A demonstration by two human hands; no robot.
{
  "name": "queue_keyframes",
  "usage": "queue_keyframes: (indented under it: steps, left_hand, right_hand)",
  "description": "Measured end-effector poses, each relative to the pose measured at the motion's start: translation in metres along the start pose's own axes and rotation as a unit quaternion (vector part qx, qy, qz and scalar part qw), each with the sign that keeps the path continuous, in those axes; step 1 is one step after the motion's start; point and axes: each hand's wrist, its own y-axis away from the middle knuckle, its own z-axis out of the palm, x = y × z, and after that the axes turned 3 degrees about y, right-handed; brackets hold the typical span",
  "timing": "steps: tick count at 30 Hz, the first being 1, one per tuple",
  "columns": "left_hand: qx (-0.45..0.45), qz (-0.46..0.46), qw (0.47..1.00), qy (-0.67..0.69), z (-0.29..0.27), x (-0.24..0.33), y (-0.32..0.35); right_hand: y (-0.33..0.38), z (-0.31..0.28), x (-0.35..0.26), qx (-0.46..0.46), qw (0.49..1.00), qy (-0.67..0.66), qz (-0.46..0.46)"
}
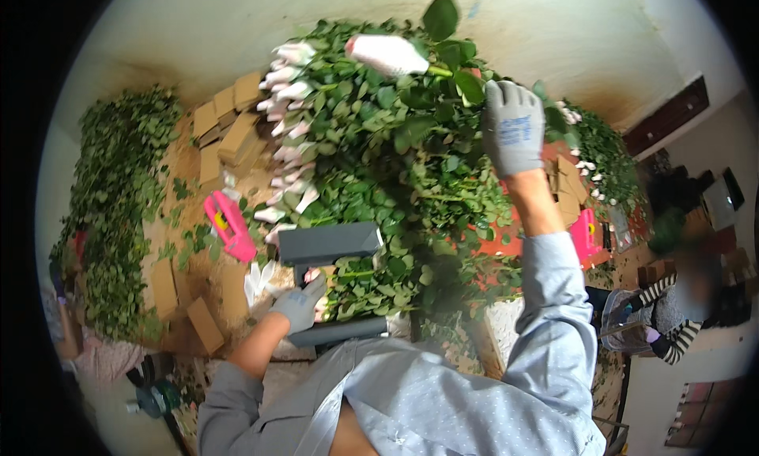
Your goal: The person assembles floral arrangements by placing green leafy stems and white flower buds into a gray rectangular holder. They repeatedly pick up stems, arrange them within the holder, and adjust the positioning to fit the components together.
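Observation:
My right hand (514,129), in a grey glove, is raised over the far right of the heap of leafy stems. Its fingers are closed round the stem of a rose (387,55) whose pale pink bud, in a white sleeve, points left. My left hand (299,307), gloved alike, lies with fingers stretched out against rose heads (320,307) at the near left. Those roses rest between two dark grey padded sides of a holder (330,243). Beyond it, a stack of sleeved roses (288,128) has its buds lined up on the left and its leaves toward the right.
A pink stapler-like tool (229,227) lies left of the roses, among folded cardboard pieces (239,140). Another pink tool (583,234) is at the right. Leafy bundles (118,211) stand far left. A person in striped sleeves (668,329) is at the right.

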Motion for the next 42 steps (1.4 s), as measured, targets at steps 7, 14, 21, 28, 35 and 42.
queue_keyframes:
  steps: [7, 14, 21, 28, 35, 42]
  left_hand:
    - [0.112, 0.086, 0.988, 0.065, 0.051, -0.036, -0.016]
    - [-0.059, 0.019, 0.968, 0.243, 0.063, -0.049, -0.042]
    - [0.034, 0.008, 0.999, 0.009, 0.02, -0.015, -0.004]
    - [0.036, -0.004, 0.999, 0.013, 0.023, -0.014, 0.002]
    - [-0.026, -0.02, 0.999, -0.038, 0.02, -0.016, -0.011]
    - [0.095, 0.036, 0.995, -0.017, 0.02, -0.014, -0.001]
  right_hand:
    - [0.074, -0.087, -0.114, -0.159, 0.956, -0.118, -0.215]
    - [0.174, -0.039, -0.209, -0.356, 0.876, -0.167, -0.279]
    - [0.23, 0.036, -0.239, -0.394, 0.889, -0.179, -0.148]
    - [0.168, -0.04, -0.25, -0.391, 0.885, -0.165, -0.19]
    - [0.167, -0.011, -0.325, -0.245, 0.896, -0.305, -0.21]
    - [0.188, 0.034, -0.344, -0.229, 0.894, -0.327, -0.202]
